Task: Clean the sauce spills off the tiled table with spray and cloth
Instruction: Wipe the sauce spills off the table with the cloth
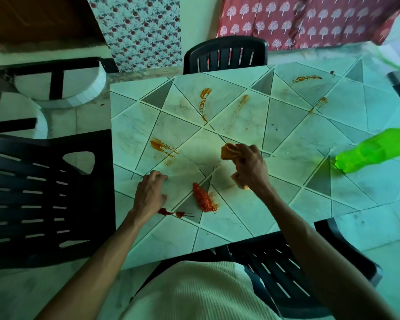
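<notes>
**Tiled table** (134, 107): pale triangular tiles, carrying every item below.

**Sauce spills** (203, 200): the thickest is a red heap close to the front edge. Dark blobs lie just beside the left wrist. There is an orange smear toward the left edge, and thinner streaks run across the middle and out to the far right corner. None of these looks wiped yet.

**Cloth** (229, 151): orange-yellow, bunched into a wad at mid-tabletop. Bunching it probably gives a firm pad for scrubbing.

**Right hand** (252, 167): its fingers are curled tightly round the cloth, above a faintly stained patch beside the heap.

**Left hand** (150, 192): holds nothing. Its fingers are loosely bent with the tips touching the tabletop near the front left, apparently to steady the body.

**Spray bottle** (374, 150): bright green, at the right edge, well apart from both hands and likely parked there to free them. The nozzle is cut off by the frame, and I cannot tell whether the bottle stands or lies.

**Black chairs** (44, 192): at the left, far and front sides.
</notes>
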`<state>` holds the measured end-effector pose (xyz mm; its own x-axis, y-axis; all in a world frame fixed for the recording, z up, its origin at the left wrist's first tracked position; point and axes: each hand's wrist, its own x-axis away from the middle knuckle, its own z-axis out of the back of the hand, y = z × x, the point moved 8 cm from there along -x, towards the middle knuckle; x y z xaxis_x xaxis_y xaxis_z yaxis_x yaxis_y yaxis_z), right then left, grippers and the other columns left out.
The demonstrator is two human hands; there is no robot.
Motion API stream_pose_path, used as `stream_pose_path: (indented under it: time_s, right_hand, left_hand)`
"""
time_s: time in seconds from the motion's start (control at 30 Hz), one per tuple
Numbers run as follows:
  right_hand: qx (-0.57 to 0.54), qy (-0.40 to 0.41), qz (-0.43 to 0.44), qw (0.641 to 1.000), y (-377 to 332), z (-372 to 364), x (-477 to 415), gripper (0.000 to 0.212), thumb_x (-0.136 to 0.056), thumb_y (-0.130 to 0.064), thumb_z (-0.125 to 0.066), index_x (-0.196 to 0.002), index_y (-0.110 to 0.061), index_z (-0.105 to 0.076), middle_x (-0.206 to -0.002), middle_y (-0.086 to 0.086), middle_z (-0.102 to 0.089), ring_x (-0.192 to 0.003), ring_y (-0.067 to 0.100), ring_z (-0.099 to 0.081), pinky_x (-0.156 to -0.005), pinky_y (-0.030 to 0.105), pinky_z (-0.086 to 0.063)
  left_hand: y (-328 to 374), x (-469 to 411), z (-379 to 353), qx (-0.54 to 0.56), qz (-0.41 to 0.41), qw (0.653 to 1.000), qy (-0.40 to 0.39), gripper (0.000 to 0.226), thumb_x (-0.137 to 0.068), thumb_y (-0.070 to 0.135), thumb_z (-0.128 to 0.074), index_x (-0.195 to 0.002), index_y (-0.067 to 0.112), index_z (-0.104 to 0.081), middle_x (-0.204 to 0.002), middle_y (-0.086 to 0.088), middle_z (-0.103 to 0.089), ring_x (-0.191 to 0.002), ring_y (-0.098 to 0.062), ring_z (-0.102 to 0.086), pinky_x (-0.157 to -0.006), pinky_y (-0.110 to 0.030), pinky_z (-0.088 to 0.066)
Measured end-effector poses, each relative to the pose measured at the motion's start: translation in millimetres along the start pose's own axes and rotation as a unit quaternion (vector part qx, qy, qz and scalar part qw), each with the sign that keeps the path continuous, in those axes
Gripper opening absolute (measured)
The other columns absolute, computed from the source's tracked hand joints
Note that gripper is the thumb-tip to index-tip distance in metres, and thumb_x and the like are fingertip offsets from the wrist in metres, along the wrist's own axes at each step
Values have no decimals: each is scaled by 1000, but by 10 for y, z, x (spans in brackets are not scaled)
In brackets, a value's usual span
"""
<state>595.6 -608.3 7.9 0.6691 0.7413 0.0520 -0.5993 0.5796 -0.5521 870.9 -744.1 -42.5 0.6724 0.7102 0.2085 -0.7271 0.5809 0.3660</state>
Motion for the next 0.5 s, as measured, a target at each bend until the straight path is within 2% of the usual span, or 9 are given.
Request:
stream_pose_path:
  time_s: [0.13,0.23,0.37,0.5]
  right_hand:
    - [54,2,-11,998,123,36,-339,39,-97,-16,-61,-136,-13,-55,-122,18,-54,-96,33,-56,-68,39,-48]
    - [74,-58,-6,996,114,-180,-471,41,-97,-15,-58,-137,-11,-52,-125,18,-53,-101,34,-57,-70,37,-45]
    - [54,-137,67,987,-187,-587,-345,51,-97,-6,-55,-146,-14,-47,-137,17,-52,-116,34,-58,-88,41,-52]
    - [58,-203,125,969,-500,-879,-31,55,-95,-7,-59,-148,-18,-46,-135,13,-55,-115,32,-60,-92,44,-53]
  left_hand:
    - [21,33,-1,4,0,1000,-2,64,-72,12,-85,-130,13,-59,-131,-4,-50,-117,-25,-51,-94,-34,-49]
    - [26,19,-12,-2,7,1000,-11,65,-74,13,-84,-132,13,-57,-133,-3,-48,-118,-25,-49,-93,-33,-49]
    - [27,18,-26,-3,10,1000,-11,63,-75,13,-83,-131,15,-56,-132,0,-46,-116,-21,-48,-89,-28,-51]
    - [32,32,-53,-1,7,1000,-10,63,-75,12,-83,-132,12,-56,-132,-2,-46,-117,-22,-48,-89,-29,-52]
